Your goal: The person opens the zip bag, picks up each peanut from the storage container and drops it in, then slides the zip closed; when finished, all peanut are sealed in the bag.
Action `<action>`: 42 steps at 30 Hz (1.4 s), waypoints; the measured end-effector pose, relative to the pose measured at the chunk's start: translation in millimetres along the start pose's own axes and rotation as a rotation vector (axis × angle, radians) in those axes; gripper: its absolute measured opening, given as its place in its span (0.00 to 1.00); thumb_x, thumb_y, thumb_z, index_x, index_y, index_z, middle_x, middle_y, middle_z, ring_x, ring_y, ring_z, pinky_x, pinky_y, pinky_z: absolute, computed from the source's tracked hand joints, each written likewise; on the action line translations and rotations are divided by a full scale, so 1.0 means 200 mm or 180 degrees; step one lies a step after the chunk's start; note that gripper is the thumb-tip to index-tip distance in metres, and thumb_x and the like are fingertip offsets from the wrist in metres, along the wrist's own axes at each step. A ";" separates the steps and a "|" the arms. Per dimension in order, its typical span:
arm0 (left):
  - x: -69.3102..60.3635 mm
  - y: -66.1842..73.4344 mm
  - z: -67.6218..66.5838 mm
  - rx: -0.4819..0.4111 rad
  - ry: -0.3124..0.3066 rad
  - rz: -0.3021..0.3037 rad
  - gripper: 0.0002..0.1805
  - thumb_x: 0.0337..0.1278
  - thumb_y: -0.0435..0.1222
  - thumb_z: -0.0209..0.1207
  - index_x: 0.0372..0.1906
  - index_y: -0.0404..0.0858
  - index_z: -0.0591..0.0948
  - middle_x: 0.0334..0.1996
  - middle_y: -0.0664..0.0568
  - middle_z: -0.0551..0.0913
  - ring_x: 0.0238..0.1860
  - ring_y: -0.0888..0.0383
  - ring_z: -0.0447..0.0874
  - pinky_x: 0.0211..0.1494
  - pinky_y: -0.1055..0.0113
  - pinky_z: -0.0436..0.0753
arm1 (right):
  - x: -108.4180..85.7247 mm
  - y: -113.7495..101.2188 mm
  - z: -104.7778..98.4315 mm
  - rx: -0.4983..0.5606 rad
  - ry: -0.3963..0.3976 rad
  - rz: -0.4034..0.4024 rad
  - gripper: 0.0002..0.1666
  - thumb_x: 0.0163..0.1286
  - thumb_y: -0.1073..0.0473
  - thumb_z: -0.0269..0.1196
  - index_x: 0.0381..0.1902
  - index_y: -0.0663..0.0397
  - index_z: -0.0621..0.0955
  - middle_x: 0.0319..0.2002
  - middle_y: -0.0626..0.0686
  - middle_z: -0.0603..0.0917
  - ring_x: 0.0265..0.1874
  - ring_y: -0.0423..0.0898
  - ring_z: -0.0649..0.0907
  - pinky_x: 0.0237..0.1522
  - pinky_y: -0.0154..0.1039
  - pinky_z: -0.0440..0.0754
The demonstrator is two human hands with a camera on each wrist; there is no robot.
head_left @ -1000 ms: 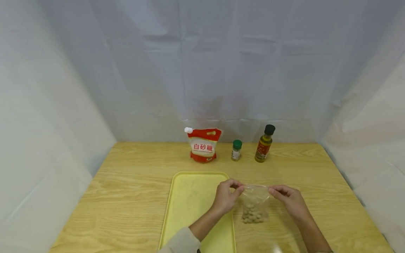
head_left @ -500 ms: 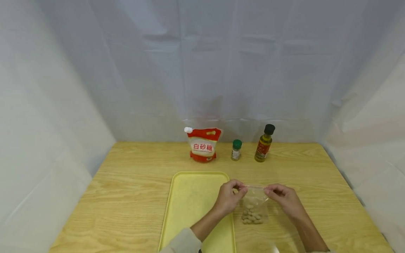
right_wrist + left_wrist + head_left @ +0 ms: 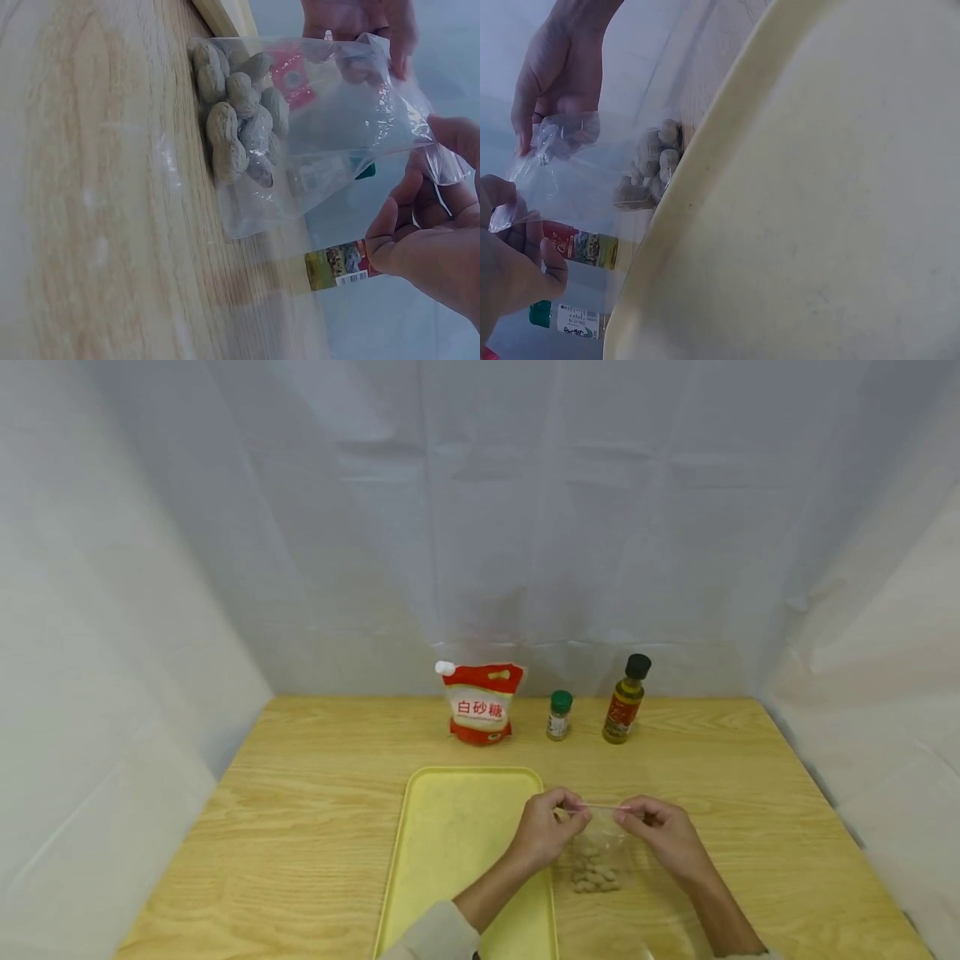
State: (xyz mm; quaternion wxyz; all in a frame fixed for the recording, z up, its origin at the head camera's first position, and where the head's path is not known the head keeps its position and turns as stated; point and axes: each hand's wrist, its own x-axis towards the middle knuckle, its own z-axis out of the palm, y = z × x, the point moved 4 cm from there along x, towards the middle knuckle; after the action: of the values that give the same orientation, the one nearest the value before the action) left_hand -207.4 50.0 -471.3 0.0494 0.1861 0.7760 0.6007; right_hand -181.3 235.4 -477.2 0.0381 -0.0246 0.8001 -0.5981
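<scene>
A clear plastic bag (image 3: 600,839) stands on the table just right of the yellow tray, its top edge stretched between both hands. Several unshelled peanuts (image 3: 238,112) lie at its bottom. My left hand (image 3: 546,828) pinches the left end of the bag's top between thumb and fingers, the wrist passing over the tray's right edge. At the other top corner, my right hand (image 3: 663,837) pinches the film in the same way. In the right wrist view the bag's lower edge touches the wood, and the film near the fingers is creased.
The yellow tray (image 3: 457,802) lies left of the bag. Along the back of the wooden table (image 3: 315,810) stand a red-and-white sugar pouch (image 3: 482,706), a small green-capped jar (image 3: 558,717) and a dark-capped bottle (image 3: 624,702). White sheeting (image 3: 480,527) surrounds the table.
My right hand has moved left along the bag's top, closer to my left hand, which has shifted slightly right. The gap between the hands has narrowed. The tray and back items stay put.
</scene>
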 end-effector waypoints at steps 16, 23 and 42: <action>0.01 0.01 0.04 -0.0227 -0.0180 -0.0089 0.09 0.57 0.37 0.62 0.34 0.34 0.82 0.32 0.45 0.82 0.15 0.70 0.64 0.17 0.79 0.66 | 0.02 -0.03 0.04 0.0079 -0.0151 -0.0248 0.15 0.67 0.57 0.62 0.41 0.66 0.81 0.38 0.47 0.87 0.41 0.45 0.85 0.47 0.37 0.81; 0.02 0.02 0.04 -0.0057 -0.0167 -0.0022 0.07 0.57 0.36 0.62 0.32 0.35 0.82 0.31 0.46 0.84 0.12 0.71 0.62 0.15 0.80 0.64 | 0.02 -0.03 0.05 0.0035 -0.0130 -0.0228 0.13 0.65 0.57 0.63 0.36 0.65 0.80 0.36 0.48 0.84 0.40 0.47 0.85 0.44 0.35 0.81; 0.02 0.03 -0.10 0.0504 -0.0358 0.0071 0.07 0.56 0.38 0.64 0.32 0.37 0.85 0.30 0.49 0.86 0.27 0.61 0.77 0.25 0.77 0.72 | -0.02 0.00 -0.05 -0.0332 0.0219 0.0133 0.16 0.64 0.53 0.64 0.39 0.61 0.84 0.33 0.48 0.84 0.30 0.46 0.79 0.33 0.38 0.78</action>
State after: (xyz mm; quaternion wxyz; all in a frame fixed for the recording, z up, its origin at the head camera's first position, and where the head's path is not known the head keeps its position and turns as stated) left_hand -216.4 33.5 -460.0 0.0714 0.2314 0.8149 0.5266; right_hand -177.4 245.2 -474.0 0.0218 0.0107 0.8314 -0.5552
